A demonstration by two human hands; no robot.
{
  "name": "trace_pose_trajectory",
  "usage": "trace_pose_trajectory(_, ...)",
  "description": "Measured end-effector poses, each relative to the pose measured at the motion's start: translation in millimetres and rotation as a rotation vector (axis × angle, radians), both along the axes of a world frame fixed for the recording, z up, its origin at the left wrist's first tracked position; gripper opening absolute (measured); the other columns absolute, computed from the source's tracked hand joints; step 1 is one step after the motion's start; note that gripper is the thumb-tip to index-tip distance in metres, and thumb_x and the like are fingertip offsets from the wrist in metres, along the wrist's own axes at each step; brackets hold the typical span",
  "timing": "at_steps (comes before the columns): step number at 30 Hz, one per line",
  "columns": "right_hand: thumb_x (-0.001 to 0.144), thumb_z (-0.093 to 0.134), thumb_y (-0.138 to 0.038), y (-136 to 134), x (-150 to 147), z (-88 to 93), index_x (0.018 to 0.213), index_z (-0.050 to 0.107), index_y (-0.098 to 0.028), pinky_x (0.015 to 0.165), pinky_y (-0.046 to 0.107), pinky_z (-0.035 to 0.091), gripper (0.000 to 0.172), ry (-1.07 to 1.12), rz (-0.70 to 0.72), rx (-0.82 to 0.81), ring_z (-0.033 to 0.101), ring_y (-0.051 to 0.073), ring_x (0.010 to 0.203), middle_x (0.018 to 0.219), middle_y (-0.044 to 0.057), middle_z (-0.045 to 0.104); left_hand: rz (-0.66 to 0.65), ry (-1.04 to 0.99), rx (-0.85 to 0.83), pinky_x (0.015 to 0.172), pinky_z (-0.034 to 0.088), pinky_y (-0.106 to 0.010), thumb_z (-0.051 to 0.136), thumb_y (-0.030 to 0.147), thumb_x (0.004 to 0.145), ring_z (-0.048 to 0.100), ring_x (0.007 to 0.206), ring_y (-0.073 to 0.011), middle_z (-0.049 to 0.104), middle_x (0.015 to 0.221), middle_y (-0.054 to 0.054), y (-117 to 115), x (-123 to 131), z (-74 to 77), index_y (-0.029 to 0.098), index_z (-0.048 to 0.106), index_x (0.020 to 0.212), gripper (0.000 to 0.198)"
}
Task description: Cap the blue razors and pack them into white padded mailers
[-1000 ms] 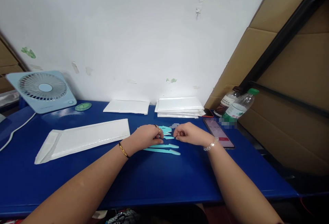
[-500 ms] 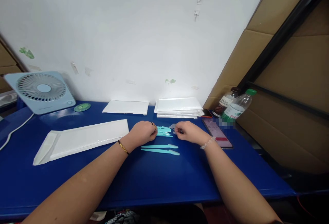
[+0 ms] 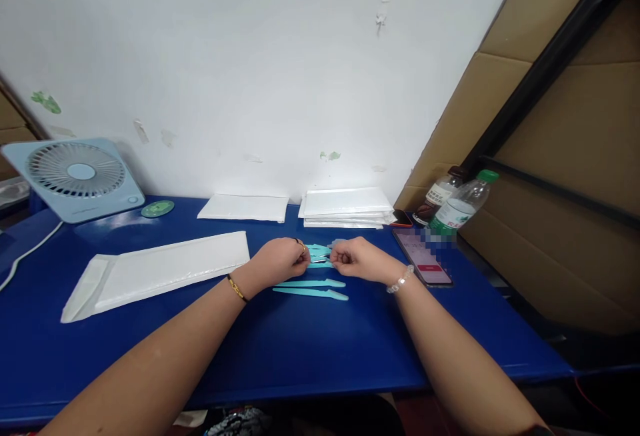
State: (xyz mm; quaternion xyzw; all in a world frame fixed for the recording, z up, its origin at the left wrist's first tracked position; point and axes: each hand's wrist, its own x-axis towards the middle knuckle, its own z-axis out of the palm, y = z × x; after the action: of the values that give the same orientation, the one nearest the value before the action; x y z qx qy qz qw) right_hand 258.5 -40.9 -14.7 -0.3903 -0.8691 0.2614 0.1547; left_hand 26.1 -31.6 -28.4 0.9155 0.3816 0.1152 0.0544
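Observation:
My left hand [image 3: 281, 260] and my right hand [image 3: 357, 259] rest knuckle to knuckle on the blue table [image 3: 300, 343], both with fingers curled. Between them lies a small heap of thin turquoise plastic sticks [image 3: 320, 255], and both hands pinch at it from either side. Two more turquoise sticks [image 3: 310, 289] lie side by side just in front of the hands. A gold bracelet is on my left wrist, a clear bead bracelet on my right.
A long white padded envelope [image 3: 160, 273] lies to the left. A flat white envelope [image 3: 244, 207] and a stack of them [image 3: 346, 207] sit by the wall. A phone [image 3: 424, 257], two bottles [image 3: 457, 206], a pale blue fan [image 3: 75, 176] and cardboard [image 3: 550, 156] surround the table.
My hands have drawn closer together over the heap of sticks, the right one shifting left. The two sticks in front have stayed put.

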Motion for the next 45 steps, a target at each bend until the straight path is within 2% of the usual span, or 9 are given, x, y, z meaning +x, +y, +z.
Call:
trace_pose_trajectory(4,0.072,0.055,-0.014,-3.6,0.7,3.9,0.075,0.064,-0.016,0.052,0.019,0.038,0.010,-0.026,0.062,-0.119,0.052,0.010,0.056,0.063,-0.002,0.059,-0.074,0.028,-0.116,0.053,0.031,-0.025,0.049,0.022,0.081,0.053,0.058,-0.0131,0.064,0.066,-0.001,-4.2,0.4,2.9,0.019,0.064,0.069,0.019)
trace_pose_trajectory(6,0.075,0.055,-0.018,-2.1,7.1,6.1,0.079,0.066,-0.016,0.054,0.020,0.039,0.011,-0.023,0.049,-0.146,0.055,0.011,0.058,0.066,0.000,0.063,-0.070,0.017,-0.158,0.053,0.033,-0.024,0.052,0.027,0.082,0.055,0.062,-0.0132,0.065,0.072,0.001,-3.3,-1.6,3.9,0.021,0.065,0.075,0.016)
trace_pose_trajectory(9,0.077,0.054,-0.020,4.9,23.7,7.9,0.082,0.067,-0.016,0.058,0.022,0.041,0.015,-0.019,-0.107,-0.034,0.058,0.012,0.063,0.072,0.002,0.066,0.013,0.001,-0.063,0.059,0.037,-0.024,0.059,0.032,0.080,0.059,0.077,-0.0162,0.066,0.090,-0.001,1.7,-6.6,3.3,0.023,0.065,0.090,0.015)
trace_pose_trajectory(12,0.075,0.055,-0.018,12.8,38.3,6.5,0.081,0.067,-0.015,0.057,0.022,0.040,0.013,-0.085,-0.232,0.067,0.057,0.013,0.061,0.070,0.002,0.065,0.073,0.051,0.044,0.064,0.039,-0.026,0.061,0.028,0.079,0.060,0.084,-0.0186,0.065,0.097,-0.003,7.3,-10.6,1.0,0.022,0.064,0.094,0.017)
trace_pose_trajectory(15,0.073,0.060,-0.019,17.3,39.6,1.4,0.081,0.066,-0.015,0.055,0.022,0.039,0.011,-0.147,-0.231,0.065,0.056,0.013,0.059,0.067,0.002,0.064,0.078,0.114,0.073,0.062,0.038,-0.027,0.057,0.026,0.081,0.060,0.077,-0.0181,0.067,0.089,-0.001,10.1,-10.7,-1.7,0.022,0.065,0.085,0.009)
trace_pose_trajectory(21,0.074,0.059,-0.018,21.1,18.6,-14.9,0.074,0.062,-0.015,0.062,0.023,0.037,0.004,-0.276,-0.192,0.299,0.055,0.014,0.068,0.078,0.005,0.063,0.061,0.157,0.130,0.057,0.035,-0.027,0.049,0.023,0.084,0.060,0.068,-0.0168,0.067,0.080,-0.003,9.8,-7.5,-2.6,0.020,0.064,0.079,0.016)
trace_pose_trajectory(28,0.074,0.057,-0.019,20.2,11.8,-19.4,0.076,0.060,-0.017,0.059,0.024,0.033,0.005,-0.442,-0.214,0.371,0.054,0.014,0.067,0.081,0.005,0.061,0.072,0.192,0.204,0.054,0.032,-0.028,0.045,0.020,0.083,0.058,0.064,-0.0174,0.064,0.070,-0.004,10.0,-6.1,-2.6,0.018,0.060,0.071,0.019)
trace_pose_trajectory(34,0.076,0.052,-0.019,15.4,2.2,-16.3,0.079,0.060,-0.016,0.056,0.026,0.031,0.009,-0.553,-0.224,0.448,0.054,0.015,0.065,0.084,0.006,0.061,0.096,0.115,0.130,0.053,0.030,-0.027,0.045,0.020,0.080,0.057,0.063,-0.0159,0.064,0.072,-0.003,10.2,-7.4,-4.2,0.019,0.060,0.072,0.017)
trace_pose_trajectory(45,0.081,0.048,-0.019,17.6,1.0,-13.6,0.078,0.064,-0.016,0.060,0.026,0.035,0.017,-0.600,-0.183,0.452,0.059,0.017,0.071,0.084,0.007,0.063,0.133,-0.018,-0.043,0.053,0.030,-0.024,0.047,0.020,0.076,0.054,0.061,-0.0132,0.062,0.071,-0.002,7.4,-6.7,4.6,0.019,0.058,0.069,0.014)
